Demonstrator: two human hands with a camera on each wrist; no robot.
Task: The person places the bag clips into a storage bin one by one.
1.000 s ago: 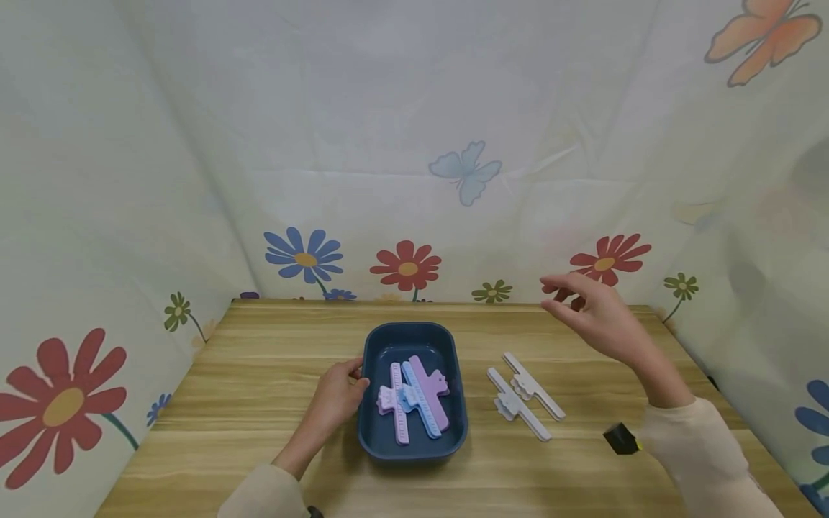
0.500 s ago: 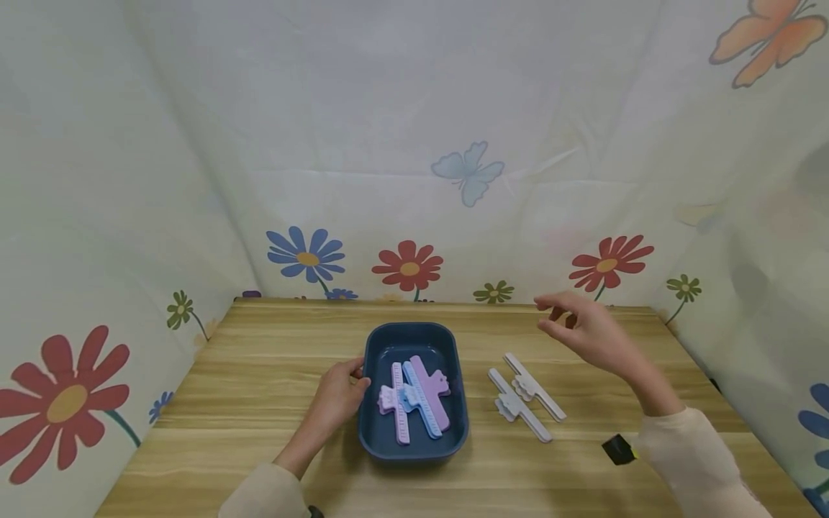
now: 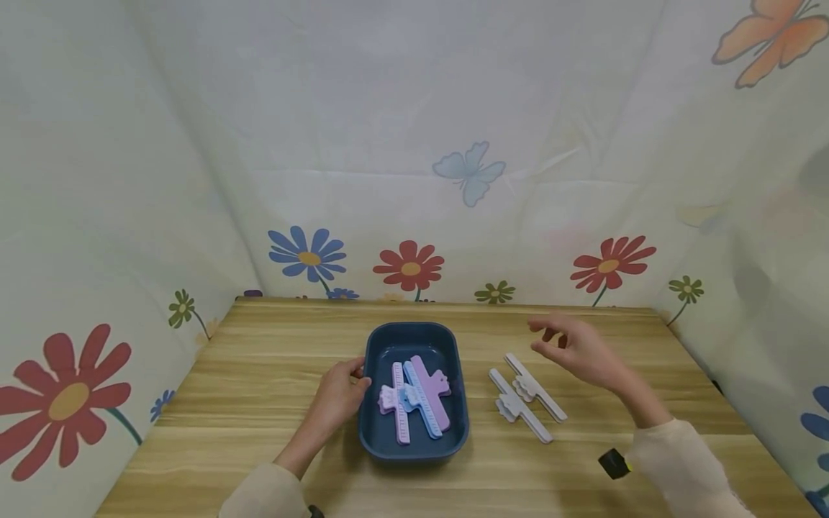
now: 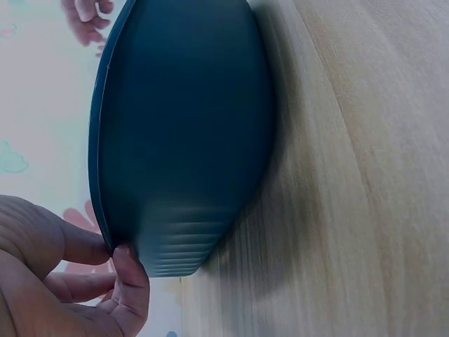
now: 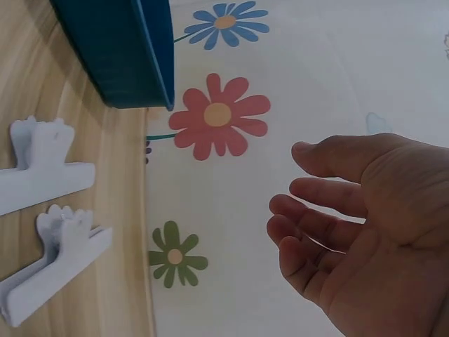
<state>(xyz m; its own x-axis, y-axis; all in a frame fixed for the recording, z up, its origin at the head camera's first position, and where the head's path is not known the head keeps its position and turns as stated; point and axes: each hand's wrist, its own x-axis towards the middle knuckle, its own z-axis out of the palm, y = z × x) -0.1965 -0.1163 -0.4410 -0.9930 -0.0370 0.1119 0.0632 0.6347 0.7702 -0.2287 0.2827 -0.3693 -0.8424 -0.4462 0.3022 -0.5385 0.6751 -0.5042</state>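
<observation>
My left hand [image 3: 338, 394] pinches the left rim of a dark blue plastic bin [image 3: 414, 455]; the left wrist view shows thumb and fingers on its edge. Inside lie three ruler-like clips: a pink one [image 3: 400, 424], a light blue one [image 3: 424, 410] and a purple one [image 3: 430, 388]. Two white clips [image 3: 535, 424] [image 3: 544, 394] rest side by side on the wooden table, right of the bin. Above and behind them my right hand [image 3: 579, 349] hovers with loosely bent fingers, holding nothing. In the right wrist view a gap shows between thumb [image 5: 337, 156] and fingers.
The wooden table [image 3: 291, 331] runs back to a pale curtain [image 3: 363, 108] printed with flowers and butterflies. Bare tabletop shows left of the bin and in front of it. A small black object [image 3: 614, 464] is at the right sleeve.
My right hand has come down and slightly left, toward the white clips. The left hand has kept its hold on the bin, and the clips lie where they were.
</observation>
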